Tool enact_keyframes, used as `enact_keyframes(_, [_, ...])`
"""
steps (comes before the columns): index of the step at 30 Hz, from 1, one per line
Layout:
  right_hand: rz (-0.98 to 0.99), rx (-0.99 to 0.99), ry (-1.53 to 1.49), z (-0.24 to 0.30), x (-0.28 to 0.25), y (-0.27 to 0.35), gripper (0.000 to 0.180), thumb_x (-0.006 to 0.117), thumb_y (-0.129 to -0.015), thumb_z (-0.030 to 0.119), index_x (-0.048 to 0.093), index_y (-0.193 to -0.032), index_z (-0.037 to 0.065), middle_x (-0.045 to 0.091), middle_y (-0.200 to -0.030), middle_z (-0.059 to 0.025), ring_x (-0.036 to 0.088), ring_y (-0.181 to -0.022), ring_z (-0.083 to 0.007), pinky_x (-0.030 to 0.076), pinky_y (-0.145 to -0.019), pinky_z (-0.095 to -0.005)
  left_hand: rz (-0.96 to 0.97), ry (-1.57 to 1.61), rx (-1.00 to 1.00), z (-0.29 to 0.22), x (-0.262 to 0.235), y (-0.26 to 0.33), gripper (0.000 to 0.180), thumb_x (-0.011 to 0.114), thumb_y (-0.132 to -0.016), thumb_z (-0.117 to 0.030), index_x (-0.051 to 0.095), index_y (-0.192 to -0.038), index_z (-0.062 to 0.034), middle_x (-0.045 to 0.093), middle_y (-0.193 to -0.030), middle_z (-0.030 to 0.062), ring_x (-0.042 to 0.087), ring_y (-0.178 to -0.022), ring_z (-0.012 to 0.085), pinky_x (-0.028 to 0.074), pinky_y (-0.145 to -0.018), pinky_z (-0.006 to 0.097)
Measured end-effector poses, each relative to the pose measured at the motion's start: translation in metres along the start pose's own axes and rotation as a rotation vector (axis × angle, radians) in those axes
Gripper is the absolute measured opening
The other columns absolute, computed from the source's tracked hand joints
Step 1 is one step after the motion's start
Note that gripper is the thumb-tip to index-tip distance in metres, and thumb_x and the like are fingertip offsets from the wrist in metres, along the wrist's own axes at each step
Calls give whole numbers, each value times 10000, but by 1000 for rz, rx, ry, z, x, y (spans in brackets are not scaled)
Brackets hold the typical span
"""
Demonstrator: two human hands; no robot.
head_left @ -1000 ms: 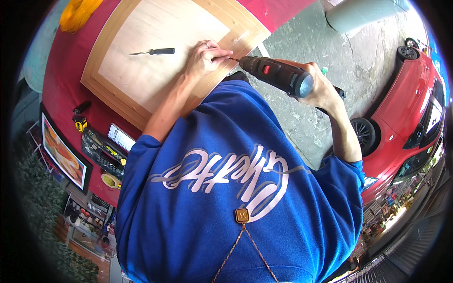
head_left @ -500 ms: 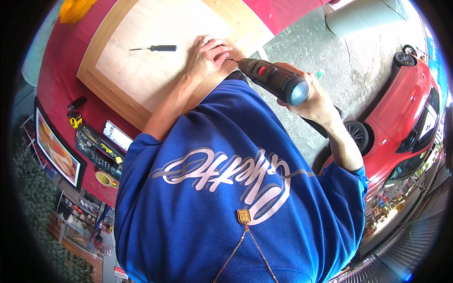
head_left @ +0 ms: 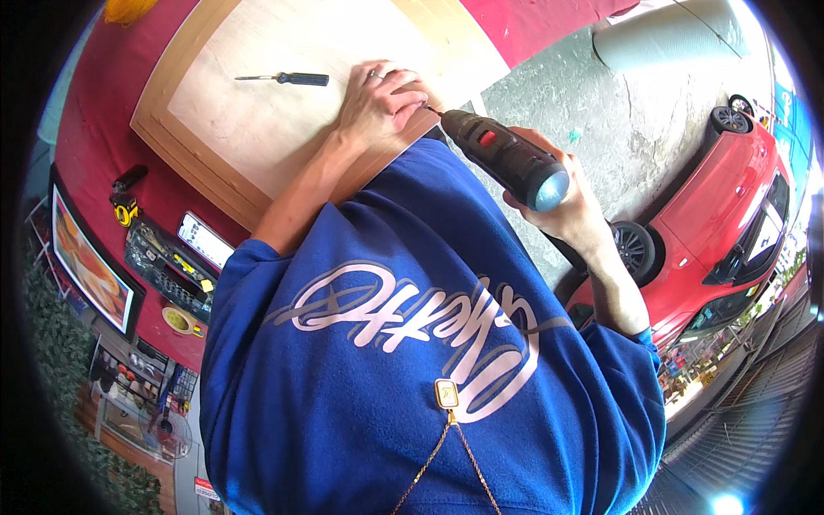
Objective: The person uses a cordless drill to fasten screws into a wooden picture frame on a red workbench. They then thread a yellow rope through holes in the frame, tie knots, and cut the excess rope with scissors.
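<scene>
A black cordless drill [head_left: 502,156] with a red button is gripped in my right hand [head_left: 571,202]. Its thin bit points up-left at the fingertips of my left hand [head_left: 386,99]. Those fingers are bent and pinched together at the near right edge of a pale wooden board with a light brown frame [head_left: 193,159]. Whatever they pinch at the bit's tip is too small to make out. On the board, left of that hand, lies a screwdriver [head_left: 296,79] with a dark handle.
A red cloth [head_left: 94,112] covers the table. At its left are a yellow-and-black tape measure [head_left: 124,209], a phone [head_left: 204,240], a tray of small hardware [head_left: 167,266], a tape roll [head_left: 178,321] and a framed picture [head_left: 90,257]. A red car [head_left: 712,232] stands on the right.
The view has shifted slightly. The drill and my right hand appear a little lower and further right, with the bit still at my left fingertips. Both hands keep their grips.
</scene>
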State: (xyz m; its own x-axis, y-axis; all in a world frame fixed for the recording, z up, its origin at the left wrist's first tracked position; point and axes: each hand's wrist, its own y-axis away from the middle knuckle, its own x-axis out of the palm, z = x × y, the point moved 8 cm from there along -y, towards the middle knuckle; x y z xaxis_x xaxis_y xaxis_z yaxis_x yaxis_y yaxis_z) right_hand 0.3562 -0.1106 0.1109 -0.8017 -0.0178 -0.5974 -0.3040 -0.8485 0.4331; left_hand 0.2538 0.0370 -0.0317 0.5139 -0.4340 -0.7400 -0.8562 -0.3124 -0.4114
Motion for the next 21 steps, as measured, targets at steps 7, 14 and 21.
enact_keyframes(7, [38, 64, -11, 1, 2, -4, 697, 720, -622, 23, 483, -1275, 70, 631, -1116, -159, 622, -960, -327, 472, -883, -380, 29, 15, -27, 1, -1, -1, 120, 728, -697, -188, 692, -805, -226, 622, -1046, -54, 524, -1047, 193, 361, -893, 388])
enact_keyframes(14, [46, 53, -29, 14, 0, -9, 642, 710, -645, 33, 496, -1249, 71, 649, -1036, -173, 624, -943, -339, 471, -851, -387, 35, 23, -29, 2, -2, -1, 158, 731, -693, -170, 699, -841, -216, 616, -1066, -43, 529, -1031, 204, 372, -875, 371])
enact_keyframes(21, [27, 15, 37, 29, -1, -12, 581, 696, -662, 40, 508, -1211, 71, 663, -891, -193, 659, -858, -344, 496, -788, -373, 37, 33, -19, 1, -3, -2, 134, 715, -706, -172, 698, -834, -209, 618, -1068, -32, 531, -1028, 212, 369, -868, 375])
